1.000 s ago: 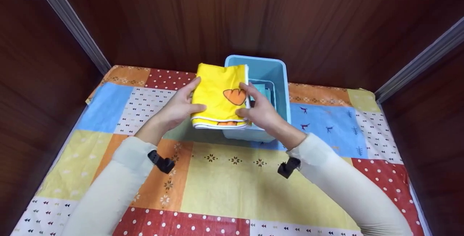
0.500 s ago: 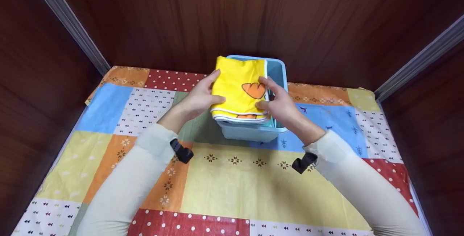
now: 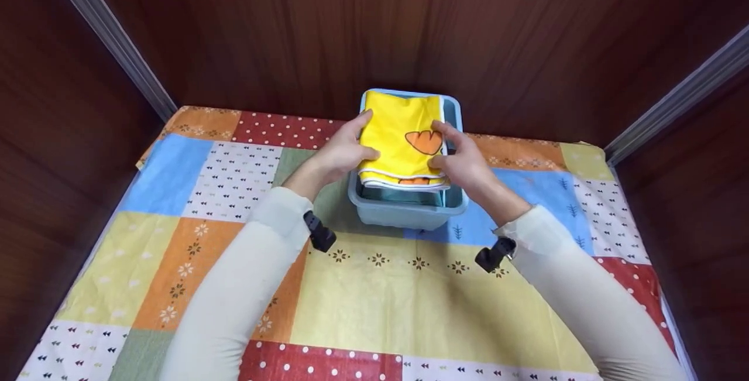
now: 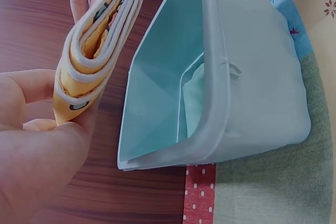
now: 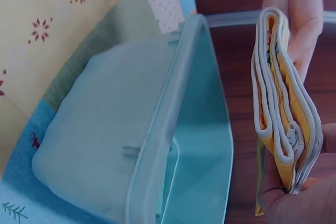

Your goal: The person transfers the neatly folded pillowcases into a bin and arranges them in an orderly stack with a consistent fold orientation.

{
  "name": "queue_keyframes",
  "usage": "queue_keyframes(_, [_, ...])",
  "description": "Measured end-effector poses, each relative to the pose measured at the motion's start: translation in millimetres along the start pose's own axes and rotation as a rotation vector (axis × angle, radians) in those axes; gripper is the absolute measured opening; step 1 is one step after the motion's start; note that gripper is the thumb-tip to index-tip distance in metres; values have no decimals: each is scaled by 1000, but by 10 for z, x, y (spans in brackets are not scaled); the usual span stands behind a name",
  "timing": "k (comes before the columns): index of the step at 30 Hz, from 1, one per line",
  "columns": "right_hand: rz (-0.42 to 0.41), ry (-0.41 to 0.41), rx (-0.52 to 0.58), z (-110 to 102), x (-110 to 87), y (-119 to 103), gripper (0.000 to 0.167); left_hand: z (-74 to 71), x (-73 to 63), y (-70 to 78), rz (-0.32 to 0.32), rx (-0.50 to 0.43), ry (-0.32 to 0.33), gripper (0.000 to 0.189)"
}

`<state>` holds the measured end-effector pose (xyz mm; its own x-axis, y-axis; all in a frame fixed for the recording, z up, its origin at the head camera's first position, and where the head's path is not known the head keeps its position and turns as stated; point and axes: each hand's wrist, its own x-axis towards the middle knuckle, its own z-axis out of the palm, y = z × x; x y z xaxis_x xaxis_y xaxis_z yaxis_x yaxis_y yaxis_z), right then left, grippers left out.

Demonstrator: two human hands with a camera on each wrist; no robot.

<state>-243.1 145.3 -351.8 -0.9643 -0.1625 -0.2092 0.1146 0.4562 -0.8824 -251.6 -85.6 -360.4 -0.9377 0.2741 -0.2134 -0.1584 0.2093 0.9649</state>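
A folded yellow cloth with white edging and an orange carrot-like print hangs over the light blue bin. My left hand pinches its left side, thumb on top. The right hand grips the opposite side the same way. Several folded layers show edge-on in the left wrist view, and a small zip pull shows on the cloth in the right wrist view. Both wrist views show the cloth above the bin's rim, apart from it. Inside the bin lies something teal, mostly hidden by the cloth.
The bin stands on a patchwork-patterned tablecloth, close to a dark wood back panel. Wood panels also rise on the left and right, with grey metal strips at the corners.
Both hands have carried the yellow cloth to the right, from the bin's left side to above its opening. The grip looks the same, and the bin has barely moved.
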Motion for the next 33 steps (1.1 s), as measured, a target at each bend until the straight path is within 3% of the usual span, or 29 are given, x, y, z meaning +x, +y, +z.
queue_keyframes(21, [53,26,11,-91,91,102,73,153,187,87,-29,-69,-33,86])
queue_keyframes(24, [22,53,-40,-60,101,137,73,154,188,81,-21,-15,24,85])
queue_keyframes(28, [11,79,-148,-18,102,189,75,136,176,77,-74,106,128,84])
queue_keyframes(33, [43,69,-202,-10,97,210,74,110,151,91,-135,139,127,83])
